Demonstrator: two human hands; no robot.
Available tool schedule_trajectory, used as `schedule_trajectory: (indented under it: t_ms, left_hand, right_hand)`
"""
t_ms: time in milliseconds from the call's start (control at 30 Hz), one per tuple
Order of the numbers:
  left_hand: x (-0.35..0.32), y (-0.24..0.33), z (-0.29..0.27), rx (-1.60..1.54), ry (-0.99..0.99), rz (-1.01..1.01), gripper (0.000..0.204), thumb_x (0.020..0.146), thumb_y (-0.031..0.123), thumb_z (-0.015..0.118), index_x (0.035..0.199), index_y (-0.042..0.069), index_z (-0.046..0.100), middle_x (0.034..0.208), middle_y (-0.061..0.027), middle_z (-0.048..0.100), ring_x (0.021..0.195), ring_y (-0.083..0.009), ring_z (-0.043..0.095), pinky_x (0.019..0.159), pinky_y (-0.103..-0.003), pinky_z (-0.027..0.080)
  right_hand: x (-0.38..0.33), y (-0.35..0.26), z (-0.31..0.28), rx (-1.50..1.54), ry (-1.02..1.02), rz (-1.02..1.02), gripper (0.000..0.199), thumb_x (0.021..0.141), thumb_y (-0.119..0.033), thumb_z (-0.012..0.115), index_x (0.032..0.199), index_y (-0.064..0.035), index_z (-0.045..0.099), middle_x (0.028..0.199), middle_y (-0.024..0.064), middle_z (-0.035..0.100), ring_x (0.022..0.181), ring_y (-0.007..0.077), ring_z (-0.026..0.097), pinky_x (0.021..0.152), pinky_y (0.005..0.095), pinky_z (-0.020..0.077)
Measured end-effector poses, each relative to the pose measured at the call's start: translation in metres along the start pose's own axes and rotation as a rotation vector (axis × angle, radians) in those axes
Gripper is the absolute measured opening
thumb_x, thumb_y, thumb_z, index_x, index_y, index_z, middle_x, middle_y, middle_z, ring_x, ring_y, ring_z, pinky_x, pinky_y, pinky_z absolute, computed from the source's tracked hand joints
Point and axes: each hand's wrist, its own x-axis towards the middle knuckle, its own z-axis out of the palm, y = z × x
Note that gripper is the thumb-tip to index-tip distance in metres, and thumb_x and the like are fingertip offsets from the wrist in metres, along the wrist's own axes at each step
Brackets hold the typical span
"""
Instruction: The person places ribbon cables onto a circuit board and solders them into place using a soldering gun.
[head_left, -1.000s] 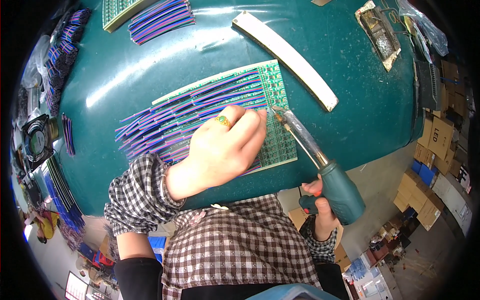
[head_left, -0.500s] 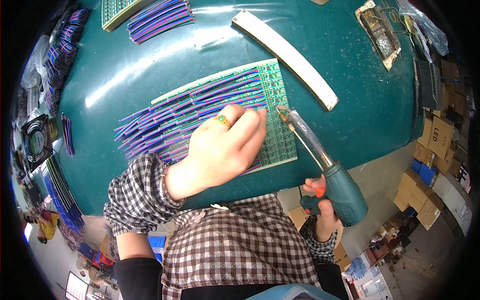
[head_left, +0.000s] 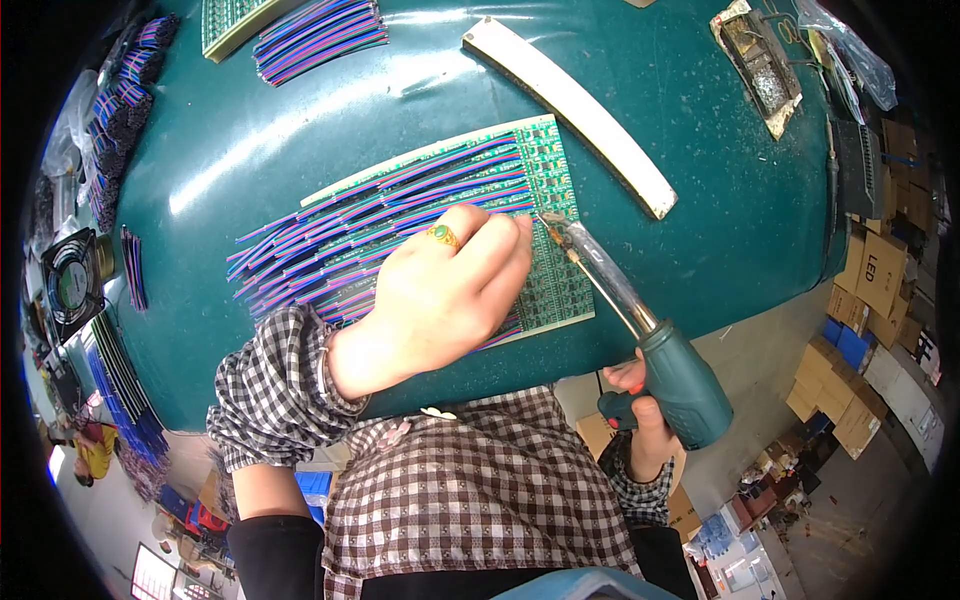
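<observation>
A green circuit board panel (head_left: 560, 290) lies on the table, with rows of blue, pink and black wires (head_left: 330, 222) fanned out to the left across it. My left hand (head_left: 445, 290), a green-stoned ring on one finger, rests over the wires. Its fingertips are pinched at the board's contact row, on a wire whose end they mostly cover. In my right hand (head_left: 650, 425) is the handle of a dark green soldering gun (head_left: 685, 395). The gun's tip (head_left: 550, 222) meets the board just right of my left fingertips, or hovers very close to it.
A long white curved bar (head_left: 570, 110) lies beyond the board. More wires (head_left: 320, 40) and a stack of boards (head_left: 235, 25) sit at the far left. A worn metal tray (head_left: 765, 75) stands far right. A fan (head_left: 75, 283) is at the left edge, beside wire bundles.
The soldering gun has shifted slightly left, bringing its tip in to my left fingertips. My left hand has stayed nearly still.
</observation>
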Motion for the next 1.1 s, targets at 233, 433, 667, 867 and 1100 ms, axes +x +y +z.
schedule_trajectory:
  t_ms: [233,433,667,867,1100]
  left_hand:
    - [0.0004,0.0001,-0.0009,0.017,0.033,0.034,0.036,0.065,0.006,0.064,0.100,-0.002,0.066,0.085,-0.0042,0.054,0.076,-0.0172,0.056,0.057,-0.026,0.049]
    - [0.0011,0.0019,-0.0033,0.003,-0.002,0.001,0.042,0.059,0.004,0.066,0.101,-0.003,0.068,0.088,-0.0056,0.061,0.076,-0.0192,0.060,0.062,-0.029,0.052]
    - [0.0003,0.0022,-0.0033,-0.007,-0.010,-0.009,0.042,0.059,0.004,0.066,0.101,-0.003,0.068,0.088,-0.0057,0.061,0.077,-0.0193,0.060,0.062,-0.029,0.052]
    - [0.0002,0.0021,-0.0020,-0.002,0.007,-0.008,0.042,0.059,0.004,0.066,0.101,-0.002,0.068,0.088,-0.0056,0.061,0.077,-0.0192,0.060,0.062,-0.029,0.052]
    - [-0.0001,0.0017,-0.0015,0.009,0.012,0.005,0.040,0.060,0.004,0.066,0.100,-0.002,0.068,0.088,-0.0052,0.061,0.077,-0.0189,0.061,0.061,-0.028,0.052]
  right_hand:
    - [-0.0006,-0.0004,0.0007,-0.011,0.015,0.015,0.055,0.088,-0.025,0.066,0.121,0.0157,0.047,0.089,0.0144,0.060,0.083,0.0250,0.062,0.081,0.0440,0.0551]
    - [0.0004,0.0000,0.0011,-0.022,0.007,0.001,0.056,0.088,-0.026,0.066,0.120,0.0163,0.047,0.089,0.0147,0.061,0.083,0.0254,0.063,0.080,0.0440,0.0558]
    - [0.0011,-0.0025,0.0005,-0.040,0.039,-0.037,0.055,0.089,-0.027,0.066,0.117,0.0169,0.048,0.089,0.0148,0.061,0.080,0.0254,0.063,0.077,0.0437,0.0570]
    - [0.0024,-0.0043,-0.0013,-0.081,0.013,-0.067,0.056,0.089,-0.029,0.065,0.119,0.0157,0.049,0.092,0.0168,0.062,0.082,0.0268,0.065,0.076,0.0430,0.0574]
    - [0.0002,-0.0045,-0.0014,-0.068,0.022,-0.005,0.055,0.089,-0.030,0.066,0.118,0.0142,0.052,0.093,0.0162,0.062,0.082,0.0267,0.065,0.077,0.0430,0.0573]
